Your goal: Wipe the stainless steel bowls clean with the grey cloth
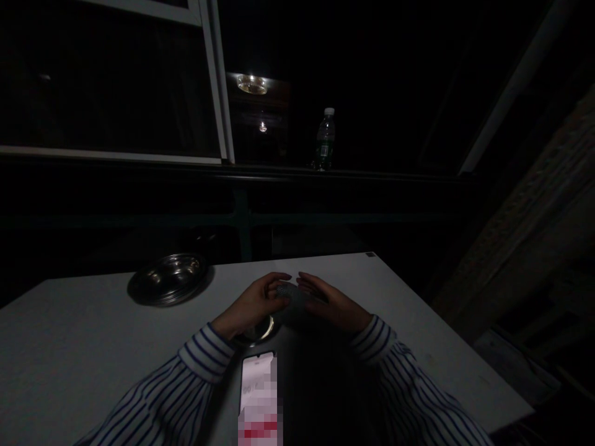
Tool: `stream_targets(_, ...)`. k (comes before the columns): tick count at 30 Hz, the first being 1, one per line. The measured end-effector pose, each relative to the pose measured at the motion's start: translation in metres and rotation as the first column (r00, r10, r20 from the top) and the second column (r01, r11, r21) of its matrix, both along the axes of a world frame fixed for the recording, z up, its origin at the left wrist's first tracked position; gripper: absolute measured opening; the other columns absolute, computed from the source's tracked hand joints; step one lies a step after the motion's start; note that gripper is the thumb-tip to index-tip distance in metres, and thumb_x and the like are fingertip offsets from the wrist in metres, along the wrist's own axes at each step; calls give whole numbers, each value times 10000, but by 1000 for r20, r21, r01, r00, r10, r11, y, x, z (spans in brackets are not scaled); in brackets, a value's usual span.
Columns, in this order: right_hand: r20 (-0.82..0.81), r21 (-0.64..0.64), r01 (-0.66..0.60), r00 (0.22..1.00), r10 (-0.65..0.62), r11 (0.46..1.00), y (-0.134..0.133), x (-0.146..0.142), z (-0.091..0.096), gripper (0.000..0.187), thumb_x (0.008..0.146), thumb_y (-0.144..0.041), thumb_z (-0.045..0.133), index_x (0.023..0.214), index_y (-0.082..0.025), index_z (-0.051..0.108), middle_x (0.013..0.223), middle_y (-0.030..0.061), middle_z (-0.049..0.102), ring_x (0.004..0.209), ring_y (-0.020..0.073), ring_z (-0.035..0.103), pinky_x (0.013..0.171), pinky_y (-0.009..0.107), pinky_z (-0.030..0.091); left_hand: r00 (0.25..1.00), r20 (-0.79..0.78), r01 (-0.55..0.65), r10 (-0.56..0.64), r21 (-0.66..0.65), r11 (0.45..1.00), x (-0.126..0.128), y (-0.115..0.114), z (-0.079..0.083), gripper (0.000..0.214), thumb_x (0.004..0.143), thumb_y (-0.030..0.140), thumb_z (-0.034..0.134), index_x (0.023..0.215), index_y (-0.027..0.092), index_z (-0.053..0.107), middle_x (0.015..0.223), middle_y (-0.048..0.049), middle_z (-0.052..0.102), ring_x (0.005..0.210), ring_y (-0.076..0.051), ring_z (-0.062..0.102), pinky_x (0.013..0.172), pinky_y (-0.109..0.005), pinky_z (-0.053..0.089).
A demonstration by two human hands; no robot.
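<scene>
Grey item [292, 293] sits partly hidden between left hand [257, 301] and right hand [338, 305].

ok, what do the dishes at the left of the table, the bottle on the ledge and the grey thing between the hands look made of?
Dishes: metal, likely stainless steel, polished; bright reflections, shiny rims.
Bottle: probably clear plastic, glossy; see-through body.
Grey thing: unclear; the speckled, dull surface suggests fabric or a scouring pad, too dark to settle.
</scene>
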State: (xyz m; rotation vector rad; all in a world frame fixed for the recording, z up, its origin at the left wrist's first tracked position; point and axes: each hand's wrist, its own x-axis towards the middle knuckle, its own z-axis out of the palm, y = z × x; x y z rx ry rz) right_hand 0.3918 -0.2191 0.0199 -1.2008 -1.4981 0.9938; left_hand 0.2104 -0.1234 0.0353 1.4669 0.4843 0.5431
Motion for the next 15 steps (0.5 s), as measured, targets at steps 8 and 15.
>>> stream_targets(8,14,32,274,962,-274,961,18,-11,-10,284,736,-313,564,961,-144,605,954,64,660,895,190,601,789,312,458,972,-22,-216,233,290,932,-2,15,-2,335,668,250,624,980,152,556,979,-91,653,890,-196,617,812,-340,460)
stream_targets(15,-373,-216,528,733,-569,821,23,7,-42,256,647,-380,591,807,-191,530,566,-59,576,488,128,516,463,228,372,890,-446,255,90,653,713,-51,9,-29,228,783,329,528,905,197,666,917,-54,691,838,-197,629,752,-286,460)
